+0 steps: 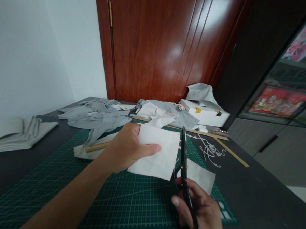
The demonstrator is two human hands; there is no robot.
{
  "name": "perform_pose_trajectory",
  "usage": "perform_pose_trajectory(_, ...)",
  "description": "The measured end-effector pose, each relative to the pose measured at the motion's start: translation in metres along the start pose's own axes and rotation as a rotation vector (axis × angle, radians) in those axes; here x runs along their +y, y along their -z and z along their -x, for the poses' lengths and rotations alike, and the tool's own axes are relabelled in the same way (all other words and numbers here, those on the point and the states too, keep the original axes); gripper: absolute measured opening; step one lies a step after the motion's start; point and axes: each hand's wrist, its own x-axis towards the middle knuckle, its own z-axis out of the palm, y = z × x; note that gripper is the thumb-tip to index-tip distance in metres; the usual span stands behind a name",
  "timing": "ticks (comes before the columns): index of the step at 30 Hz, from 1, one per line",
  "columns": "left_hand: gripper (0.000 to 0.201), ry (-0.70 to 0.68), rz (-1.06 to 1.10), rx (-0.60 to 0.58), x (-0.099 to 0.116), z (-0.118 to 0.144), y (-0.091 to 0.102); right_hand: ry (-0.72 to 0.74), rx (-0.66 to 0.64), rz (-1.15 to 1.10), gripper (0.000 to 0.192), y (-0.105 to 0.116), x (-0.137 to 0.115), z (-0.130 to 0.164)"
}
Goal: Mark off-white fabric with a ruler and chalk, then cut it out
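A white fabric square (156, 152) is being pinched above the green cutting mat (69, 187) by the left hand (126, 148), black scissors (185, 174) are being gripped by the right hand (199, 207) just beside its edge, and grey cloth scraps (99, 115), a wooden ruler (192, 130) and a white box (206, 113) are lying behind on the counter (262, 197).

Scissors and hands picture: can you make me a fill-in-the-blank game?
1. The left hand holds a white square of ____.
2. The right hand holds black ____.
3. Under both hands lies a ____ cutting mat with grid lines.
4. Behind the table stands a reddish-brown ____.

Missing words: fabric; scissors; green; door
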Motion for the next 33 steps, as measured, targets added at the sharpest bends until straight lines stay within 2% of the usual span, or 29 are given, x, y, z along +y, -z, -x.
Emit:
perform_pose_trajectory(4, 0.016, 0.021, -0.1, -0.147, -0.003, 0.0, 0.009, -0.055, 0.004, -0.183, 0.05, 0.003, -0.012, -0.007)
perform_pose_trajectory(8, 0.022, 0.011, -0.109, -0.262, -0.007, 0.0, 0.011, -0.024, -0.019, -0.298, 0.05, 0.015, -0.026, -0.024)
perform_pose_trajectory(11, 0.036, -0.035, -0.192, -0.276, -0.009, 0.0, 0.011, -0.016, -0.115, -0.324, 0.049, 0.025, -0.033, -0.041)
perform_pose_trajectory(14, 0.047, -0.053, -0.264, -0.345, -0.009, 0.0, 0.009, -0.043, -0.208, -0.33, 0.047, 0.029, -0.042, -0.057)
perform_pose_trajectory(18, 0.057, -0.003, -0.241, -0.442, -0.011, 0.001, 0.005, -0.092, -0.315, -0.247, 0.048, 0.024, -0.055, -0.069)
perform_pose_trajectory(22, 0.062, 0.008, -0.219, -0.463, -0.02, -0.001, -0.001, -0.17, -0.407, -0.224, 0.046, 0.013, -0.06, -0.069)
perform_pose_trajectory(25, 0.065, 0.044, -0.183, -0.501, -0.029, -0.004, -0.005, -0.215, -0.417, -0.235, 0.046, 0.006, -0.059, -0.067)
perform_pose_trajectory(26, 0.065, 0.063, -0.149, -0.49, -0.03, -0.004, -0.005, -0.222, -0.405, -0.239, 0.046, 0.004, -0.059, -0.066)
perform_pose_trajectory(28, 0.06, 0.064, -0.097, -0.342, -0.029, 0.003, -0.006, -0.224, -0.368, -0.252, 0.047, 0.003, -0.06, -0.067)
perform_pose_trajectory(29, 0.056, 0.029, -0.097, -0.195, -0.027, 0.01, -0.006, -0.221, -0.343, -0.262, 0.048, 0.003, -0.06, -0.068)
perform_pose_trajectory(30, 0.045, -0.012, -0.123, -0.028, -0.026, 0.02, -0.007, -0.219, -0.317, -0.276, 0.05, 0.002, -0.06, -0.07)
perform_pose_trajectory(31, 0.032, 0.006, -0.12, 0.085, -0.027, 0.033, -0.01, -0.218, -0.289, -0.298, 0.051, 0.002, -0.059, -0.072)
perform_pose_trajectory(32, 0.025, 0.018, -0.082, 0.104, -0.029, 0.047, -0.014, -0.217, -0.258, -0.327, 0.052, 0.002, -0.058, -0.074)
perform_pose_trajectory(33, 0.023, 0.045, -0.019, 0.034, -0.034, 0.062, -0.022, -0.217, -0.23, -0.356, 0.051, 0.001, -0.057, -0.076)
